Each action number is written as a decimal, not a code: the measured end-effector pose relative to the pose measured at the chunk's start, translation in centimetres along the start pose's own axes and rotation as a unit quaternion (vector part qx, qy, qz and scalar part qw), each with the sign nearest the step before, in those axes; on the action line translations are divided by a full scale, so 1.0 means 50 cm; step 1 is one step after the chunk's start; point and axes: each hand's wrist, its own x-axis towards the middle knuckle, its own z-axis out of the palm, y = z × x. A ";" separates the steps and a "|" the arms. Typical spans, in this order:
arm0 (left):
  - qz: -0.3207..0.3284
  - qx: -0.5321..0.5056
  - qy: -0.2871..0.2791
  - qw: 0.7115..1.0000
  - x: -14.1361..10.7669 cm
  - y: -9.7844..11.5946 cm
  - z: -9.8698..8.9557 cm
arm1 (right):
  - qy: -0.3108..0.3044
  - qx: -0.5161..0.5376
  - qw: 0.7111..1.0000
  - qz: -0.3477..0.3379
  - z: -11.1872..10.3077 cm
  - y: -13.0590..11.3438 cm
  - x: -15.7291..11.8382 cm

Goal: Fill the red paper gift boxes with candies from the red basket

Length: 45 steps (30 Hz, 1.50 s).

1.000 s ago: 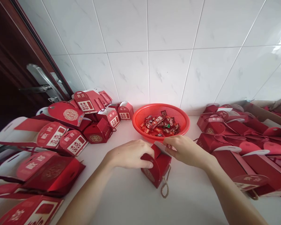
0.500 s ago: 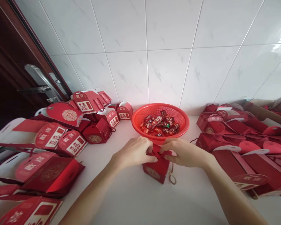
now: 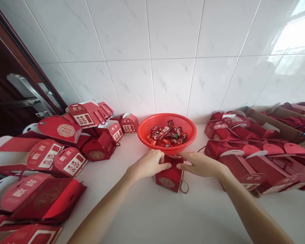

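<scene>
Homelike room, white tiled wall (image 3: 173, 30), dark door (image 3: 1, 79), metal lever handle (image 3: 32, 101)

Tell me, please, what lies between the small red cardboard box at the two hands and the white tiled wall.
In the head view, a round orange-red plastic basket holding wrapped sweets sits between that box and the wall.

Several red boxes (image 3: 86, 115) at left are showing 歡喜 above 囍; the round emblem (image 3: 167, 182) on the held box (image 3: 169, 175) is possibly bearing characters, too blurred to read.

Your left hand (image 3: 147, 166) and right hand (image 3: 202, 164) partly hide the red box (image 3: 169, 179), and the bottom edge crops your forearms (image 3: 106, 206).
</scene>
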 end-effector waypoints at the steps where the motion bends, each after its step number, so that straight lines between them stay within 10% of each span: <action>1: -0.008 0.002 0.002 1.000 0.001 0.001 0.002 | -0.022 0.013 0.999 0.025 0.007 0.001 -0.008; 14: 0.006 -0.017 0.026 0.999 -0.024 0.026 0.006 | 0.084 0.300 0.941 0.133 0.117 0.020 -0.071; 27: 0.014 -0.039 0.010 0.999 -0.006 0.016 0.004 | 0.135 0.271 0.936 0.180 0.148 0.030 -0.093; 39: 0.025 -0.068 0.000 0.997 0.003 0.008 0.002 | 0.142 0.604 0.774 0.128 0.111 -0.010 -0.102; 45: 0.047 -0.064 -0.018 0.997 0.001 0.003 -0.003 | 0.190 0.531 0.818 0.109 0.088 -0.042 -0.082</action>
